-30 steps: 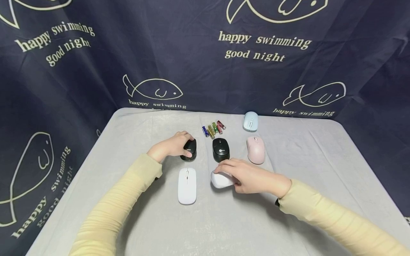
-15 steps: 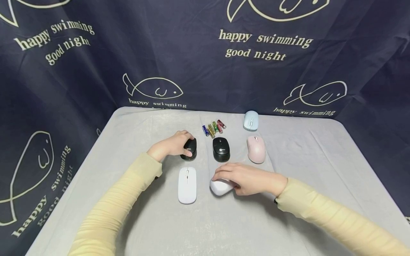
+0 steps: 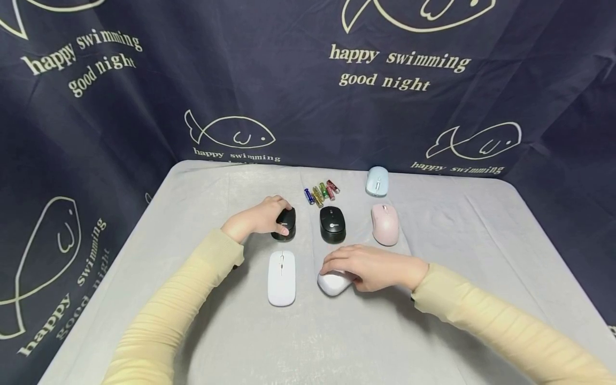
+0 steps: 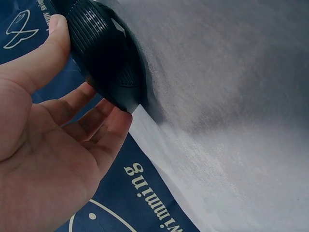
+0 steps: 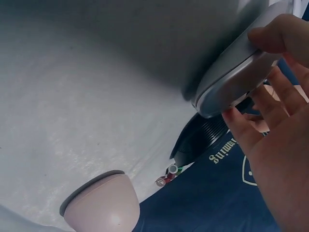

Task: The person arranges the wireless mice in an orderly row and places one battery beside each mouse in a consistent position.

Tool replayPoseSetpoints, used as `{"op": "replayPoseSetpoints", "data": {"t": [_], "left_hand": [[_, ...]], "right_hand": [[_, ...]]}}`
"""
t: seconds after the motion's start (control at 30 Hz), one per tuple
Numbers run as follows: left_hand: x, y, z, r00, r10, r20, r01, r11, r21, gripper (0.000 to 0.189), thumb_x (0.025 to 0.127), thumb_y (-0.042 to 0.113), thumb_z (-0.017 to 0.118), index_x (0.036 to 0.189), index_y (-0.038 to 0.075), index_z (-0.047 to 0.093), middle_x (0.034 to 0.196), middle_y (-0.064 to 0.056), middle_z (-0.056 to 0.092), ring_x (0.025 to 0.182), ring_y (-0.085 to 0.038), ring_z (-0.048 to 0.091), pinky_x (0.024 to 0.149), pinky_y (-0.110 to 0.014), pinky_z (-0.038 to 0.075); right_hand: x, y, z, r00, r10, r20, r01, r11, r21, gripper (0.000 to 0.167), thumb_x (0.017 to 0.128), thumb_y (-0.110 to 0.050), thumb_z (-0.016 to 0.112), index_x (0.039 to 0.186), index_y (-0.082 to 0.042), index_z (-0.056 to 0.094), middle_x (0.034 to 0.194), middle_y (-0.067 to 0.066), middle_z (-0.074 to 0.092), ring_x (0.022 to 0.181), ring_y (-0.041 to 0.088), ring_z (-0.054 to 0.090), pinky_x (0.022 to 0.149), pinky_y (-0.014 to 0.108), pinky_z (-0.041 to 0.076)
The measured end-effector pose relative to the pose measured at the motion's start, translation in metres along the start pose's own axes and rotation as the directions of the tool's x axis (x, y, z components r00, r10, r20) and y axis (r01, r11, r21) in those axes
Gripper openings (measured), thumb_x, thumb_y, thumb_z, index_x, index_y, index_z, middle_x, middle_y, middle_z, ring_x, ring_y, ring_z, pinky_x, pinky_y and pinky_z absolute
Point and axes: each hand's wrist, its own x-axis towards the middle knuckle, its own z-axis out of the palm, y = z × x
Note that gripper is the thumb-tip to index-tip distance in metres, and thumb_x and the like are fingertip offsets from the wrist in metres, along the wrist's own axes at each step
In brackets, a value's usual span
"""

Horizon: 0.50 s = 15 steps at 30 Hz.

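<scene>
In the head view my left hand point(image 3: 260, 218) grips a black computer mouse point(image 3: 286, 223) at the table's left middle. The left wrist view shows the thumb on one ribbed side of this black mouse point(image 4: 104, 53) and fingers on the other. My right hand point(image 3: 368, 266) holds a white mouse point(image 3: 334, 282) from its right side, nearer the front. In the right wrist view, thumb and fingers pinch the white mouse point(image 5: 241, 67) by its sides; part of it is hidden by the hand. Between the hands lies a flat white mouse point(image 3: 281, 279).
A second black mouse point(image 3: 332, 224) stands in the middle of the grey cloth-covered table point(image 3: 260, 347). To its right are a pink mouse point(image 3: 385, 224) and, farther back, a light blue mouse point(image 3: 377, 182). Several small coloured batteries point(image 3: 321, 193) lie behind, near the dark curtain point(image 3: 308, 107).
My right hand has moved the white mouse slightly toward the front, and its body has turned a little. The left hand stays on its black mouse.
</scene>
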Motion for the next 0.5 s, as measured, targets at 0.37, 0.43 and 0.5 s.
{"op": "replayPoseSetpoints", "data": {"t": [0.37,0.43,0.5], "left_hand": [[0.0009,-0.0011,0.0009,1.0,-0.001,-0.004,0.001,1.0,-0.01,0.066,0.079,0.025,0.076,0.133,-0.001,0.048,0.139,-0.019,0.042,0.126,-0.033,0.038,0.107,-0.043,0.034],[0.0011,-0.0012,0.0011,1.0,0.002,-0.007,-0.002,1.0,-0.006,0.066,0.079,0.025,0.076,0.133,-0.001,0.048,0.138,-0.019,0.043,0.126,-0.033,0.038,0.107,-0.043,0.034],[0.0013,-0.0014,0.0013,1.0,0.006,-0.011,-0.006,1.0,0.0,0.066,0.079,0.025,0.076,0.132,-0.001,0.048,0.138,-0.019,0.043,0.127,-0.033,0.038,0.107,-0.043,0.033]], "right_hand": [[0.0,0.0044,0.0048,1.0,-0.023,-0.005,0.023,1.0,-0.003,0.068,0.062,0.003,0.066,0.125,-0.018,0.056,0.126,-0.003,0.056,0.119,0.017,0.052,0.101,0.035,0.042],[0.0002,0.0046,0.0054,1.0,-0.023,-0.009,0.023,1.0,0.003,0.068,0.061,0.004,0.066,0.125,-0.018,0.057,0.126,-0.003,0.057,0.119,0.017,0.052,0.101,0.035,0.042],[0.0003,0.0046,0.0061,1.0,-0.021,-0.009,0.021,1.0,0.009,0.068,0.062,0.004,0.065,0.125,-0.018,0.057,0.126,-0.003,0.057,0.119,0.017,0.052,0.101,0.035,0.042]]}}
